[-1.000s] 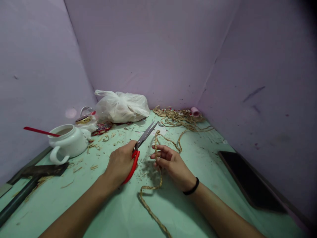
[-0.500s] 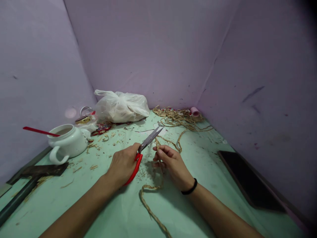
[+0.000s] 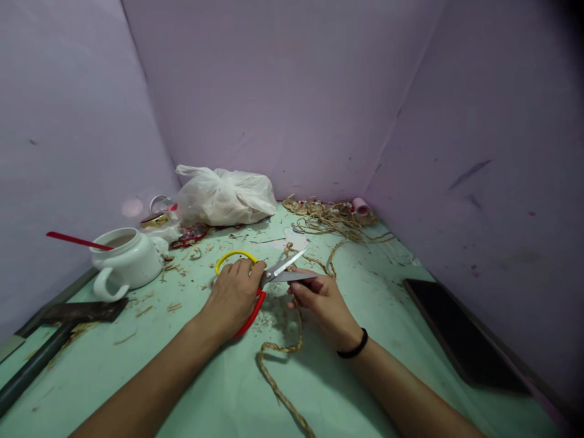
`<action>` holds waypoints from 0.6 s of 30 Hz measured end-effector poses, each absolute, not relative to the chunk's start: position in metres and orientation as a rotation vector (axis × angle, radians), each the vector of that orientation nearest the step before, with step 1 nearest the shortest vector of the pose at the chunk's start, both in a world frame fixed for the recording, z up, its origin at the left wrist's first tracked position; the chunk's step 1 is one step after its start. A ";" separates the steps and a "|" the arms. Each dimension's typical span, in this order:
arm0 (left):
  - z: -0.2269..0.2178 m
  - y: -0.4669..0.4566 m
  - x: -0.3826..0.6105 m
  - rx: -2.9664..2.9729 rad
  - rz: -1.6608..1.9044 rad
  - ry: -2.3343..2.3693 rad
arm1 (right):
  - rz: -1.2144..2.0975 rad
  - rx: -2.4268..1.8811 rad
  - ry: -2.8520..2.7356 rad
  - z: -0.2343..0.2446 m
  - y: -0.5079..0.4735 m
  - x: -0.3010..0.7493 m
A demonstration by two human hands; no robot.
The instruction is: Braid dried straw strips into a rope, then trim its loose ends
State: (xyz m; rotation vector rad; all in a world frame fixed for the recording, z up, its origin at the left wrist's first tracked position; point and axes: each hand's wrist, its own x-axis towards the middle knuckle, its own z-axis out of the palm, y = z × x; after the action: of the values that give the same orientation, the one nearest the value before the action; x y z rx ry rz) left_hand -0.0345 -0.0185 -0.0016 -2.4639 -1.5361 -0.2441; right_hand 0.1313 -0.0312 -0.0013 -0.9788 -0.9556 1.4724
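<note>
My left hand [image 3: 236, 299] is closed around scissors [image 3: 274, 273] that have one yellow and one red handle loop. Their blades stand apart and point right, across the rope near my other fingers. Between its fingertips my right hand [image 3: 322, 304] pinches a braided straw-coloured rope [image 3: 283, 348]. A short end of this rope sticks up past the blades, and its long tail runs down toward the front edge of the view. Whether the blades touch the rope, I cannot tell. A black band circles my right wrist.
A white pot [image 3: 128, 261] with a red stick stands left, above a hammer-like tool [image 3: 68, 328]. Behind are a tied plastic bag [image 3: 228, 198], a heap of rope [image 3: 326, 220] and a pink spool [image 3: 360, 207]. A dark flat slab [image 3: 463, 334] lies right. Straw scraps litter the green surface.
The scissors have opened, and their yellow loop now shows. Their blades have swung right and down, across the rope beside my right fingers. My right hand still pinches the rope.
</note>
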 end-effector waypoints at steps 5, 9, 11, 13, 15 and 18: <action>-0.002 -0.017 -0.036 -2.477 -0.264 -1.510 | 1.479 -0.998 -0.974 -0.001 -0.031 0.133; -0.001 -0.017 -0.036 -2.446 -0.245 -1.489 | 1.506 -0.997 -1.040 -0.002 -0.031 0.135; 0.000 -0.018 -0.035 -2.439 -0.227 -1.486 | 1.522 -0.984 -1.062 -0.002 -0.032 0.136; 0.001 -0.020 -0.036 -2.455 -0.204 -1.488 | 1.523 -0.961 -1.069 -0.002 -0.032 0.136; 0.003 -0.021 -0.037 -2.475 -0.183 -1.500 | 1.513 -0.942 -1.082 -0.001 -0.031 0.136; 0.007 -0.022 -0.038 -2.501 -0.159 -1.517 | 1.497 -0.946 -1.114 -0.001 -0.031 0.136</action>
State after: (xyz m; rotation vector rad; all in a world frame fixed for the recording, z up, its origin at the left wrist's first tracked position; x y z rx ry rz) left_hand -0.0381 -0.0222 0.0069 -2.5009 -1.5169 -0.1585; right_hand 0.1355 -0.0312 -0.0012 -0.9463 -1.1137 1.4972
